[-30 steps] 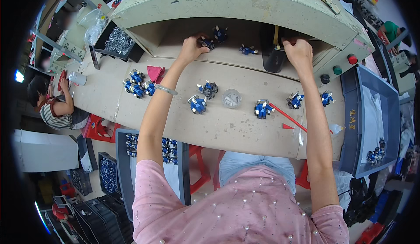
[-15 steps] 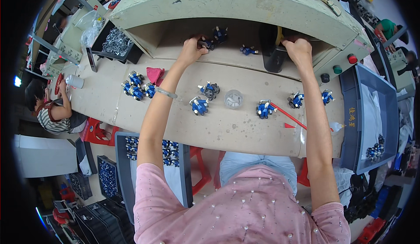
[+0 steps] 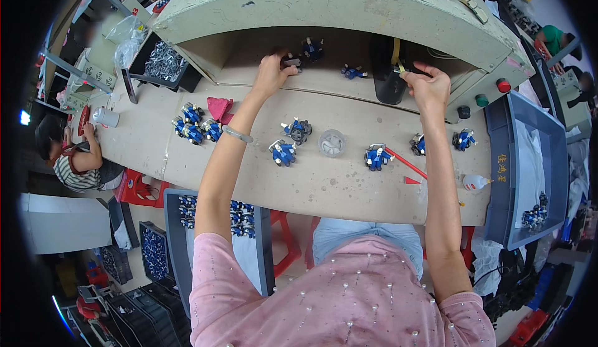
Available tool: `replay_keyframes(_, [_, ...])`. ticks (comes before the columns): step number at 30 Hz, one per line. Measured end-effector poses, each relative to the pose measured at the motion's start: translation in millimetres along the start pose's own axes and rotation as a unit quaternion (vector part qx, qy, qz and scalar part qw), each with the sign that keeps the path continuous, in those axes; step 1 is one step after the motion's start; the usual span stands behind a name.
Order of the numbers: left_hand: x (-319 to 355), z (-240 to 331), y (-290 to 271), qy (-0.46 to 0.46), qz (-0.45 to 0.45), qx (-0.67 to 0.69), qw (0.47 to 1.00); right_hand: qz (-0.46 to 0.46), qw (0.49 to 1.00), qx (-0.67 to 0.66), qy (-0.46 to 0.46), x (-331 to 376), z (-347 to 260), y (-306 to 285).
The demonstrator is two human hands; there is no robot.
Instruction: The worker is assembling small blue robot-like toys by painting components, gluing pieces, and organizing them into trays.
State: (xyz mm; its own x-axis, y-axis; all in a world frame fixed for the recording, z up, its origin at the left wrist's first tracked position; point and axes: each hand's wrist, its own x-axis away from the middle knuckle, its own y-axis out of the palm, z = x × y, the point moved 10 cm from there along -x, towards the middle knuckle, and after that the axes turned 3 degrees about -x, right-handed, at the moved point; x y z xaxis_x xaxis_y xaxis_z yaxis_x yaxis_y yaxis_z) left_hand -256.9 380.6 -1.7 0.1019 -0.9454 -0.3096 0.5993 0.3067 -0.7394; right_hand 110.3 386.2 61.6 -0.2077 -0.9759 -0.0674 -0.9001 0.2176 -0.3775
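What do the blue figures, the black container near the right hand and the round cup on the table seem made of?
Blue figures: probably moulded plastic, with crisp blue and white areas; painted or tinted, I can't tell. Black container: likely smooth hard plastic, judging by its faint sheen; coated metal is possible. Round cup: seemingly clear plastic, its wall being translucent; glass isn't ruled out.

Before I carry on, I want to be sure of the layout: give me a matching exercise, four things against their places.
1. pink cloth
2. clear cup
3. small bottle
4. right hand

A. near the black container
B. beside the group of blue figures
C. by the blue-grey tray on the right
D. near the middle of the table

Pairs: 1-B, 2-D, 3-C, 4-A
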Motion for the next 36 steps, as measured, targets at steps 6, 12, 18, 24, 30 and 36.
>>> replay_keyframes(6, [3.0,-0.3,-14.2,0.001,0.052,0.024,0.998,0.021,1.0,-0.009,-0.017,6.4,7.8,2.0])
replay_keyframes(12, [56.3,65.4,-38.9,-0.128,-0.032,0.349,0.928,0.03,0.99,0.059,-0.127,11.4,-17.7,-2.1])
replay_keyframes(18, [99.4,130.2,-20.2,-0.184,-0.119,0.469,0.855,-0.008,0.984,0.089,-0.156,-1.1,-14.2,-4.6])
replay_keyframes(24, [109.8,157.2,-5.7,-0.178,-0.189,0.574,0.777,-0.045,0.981,0.125,-0.142,11.0,-13.5,-16.5])
replay_keyframes(30, [113.6,171.2,1.5,-0.151,-0.216,0.569,0.779,-0.212,0.95,-0.137,-0.182,82.4,-73.0,5.8])
replay_keyframes(36, [124.6,183.5,16.8,-0.178,-0.289,0.642,0.687,-0.294,0.917,-0.17,-0.211,101.1,-87.3,17.8])
